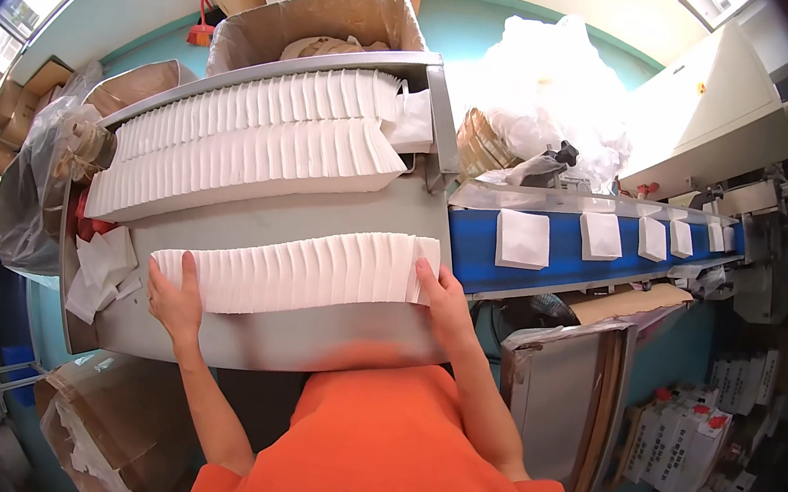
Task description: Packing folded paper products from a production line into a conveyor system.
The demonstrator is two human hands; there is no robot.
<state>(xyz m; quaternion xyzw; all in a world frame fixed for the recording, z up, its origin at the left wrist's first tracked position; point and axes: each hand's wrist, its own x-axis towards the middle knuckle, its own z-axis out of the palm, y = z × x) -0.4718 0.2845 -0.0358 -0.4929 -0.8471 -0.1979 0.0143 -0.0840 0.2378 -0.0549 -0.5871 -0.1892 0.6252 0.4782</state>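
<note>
A long row of folded white paper napkins [304, 270] lies across the front of a metal tray table [291, 210]. My left hand [176, 301] is pressed against the row's left end, thumb on the near side. At the right end, my right hand [444, 300] grips the last napkins with its thumb on top. Between them the two hands squeeze the row together. Behind it, two more rows of upright napkins [248, 161] stand side by side along the table's far edge. A few loose napkins [102, 271] are heaped at the table's left edge.
To the right, a blue conveyor belt [559, 250] carries several small napkin stacks [523, 239] up to the table. A lined cardboard box [323, 19] stands behind the table, near a big white plastic bag [558, 90]. Another carton [126, 424] is at lower left.
</note>
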